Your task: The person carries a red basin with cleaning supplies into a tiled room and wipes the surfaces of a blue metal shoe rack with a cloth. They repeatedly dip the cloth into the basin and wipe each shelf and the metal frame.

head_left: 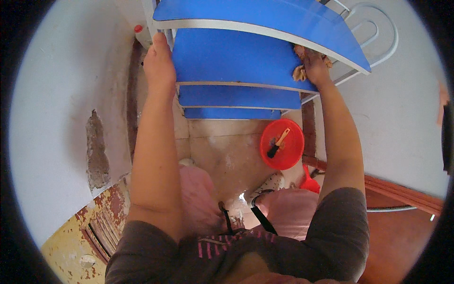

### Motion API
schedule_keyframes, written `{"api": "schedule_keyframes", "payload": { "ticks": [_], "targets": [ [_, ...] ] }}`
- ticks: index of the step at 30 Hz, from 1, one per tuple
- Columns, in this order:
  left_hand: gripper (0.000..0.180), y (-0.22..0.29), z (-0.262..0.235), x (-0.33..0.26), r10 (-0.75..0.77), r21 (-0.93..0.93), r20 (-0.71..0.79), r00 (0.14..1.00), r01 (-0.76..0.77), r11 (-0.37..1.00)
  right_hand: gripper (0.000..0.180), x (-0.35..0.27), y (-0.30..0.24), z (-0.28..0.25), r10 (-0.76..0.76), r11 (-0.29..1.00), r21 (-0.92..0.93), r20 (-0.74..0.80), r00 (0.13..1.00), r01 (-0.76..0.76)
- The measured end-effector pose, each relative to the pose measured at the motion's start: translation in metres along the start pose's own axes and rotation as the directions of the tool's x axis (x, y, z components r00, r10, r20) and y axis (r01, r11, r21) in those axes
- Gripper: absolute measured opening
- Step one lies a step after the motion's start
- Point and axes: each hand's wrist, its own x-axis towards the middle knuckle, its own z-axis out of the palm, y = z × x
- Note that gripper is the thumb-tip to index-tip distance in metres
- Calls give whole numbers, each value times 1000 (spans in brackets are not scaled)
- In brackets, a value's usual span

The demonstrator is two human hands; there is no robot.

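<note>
My left hand (158, 59) is up at the left side of the blue shelf rack (231, 64), its fingers wrapped round the white metal upright at the rack's edge, clenched on it. My right hand (316, 66) is at the right side, between the top blue shelf and the one beneath it, fingers closed on a crumpled tan rag (300, 72) that presses against the right end of the second shelf. Four blue shelves step down below me, each edged in white. On the pale floor (227, 151) under the rack stands a red basin (283, 144) with a small black-bristled brush (277, 145) lying inside it. A red dustpan (309, 183) sits just below the basin, near my right shoe (265, 187).
</note>
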Motion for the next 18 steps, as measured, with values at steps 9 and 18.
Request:
{"api": "schedule_keyframes", "payload": {
  "ticks": [9,18],
  "targets": [
    [57,-2,-6,1,11,-1,9,1000,-11,1000,42,82,17,35,85,954,300,-203,976,-20],
    [58,-4,11,1,36,-51,-41,999,-38,998,55,68,26,32,202,921,280,248,947,-270]
  ]
}}
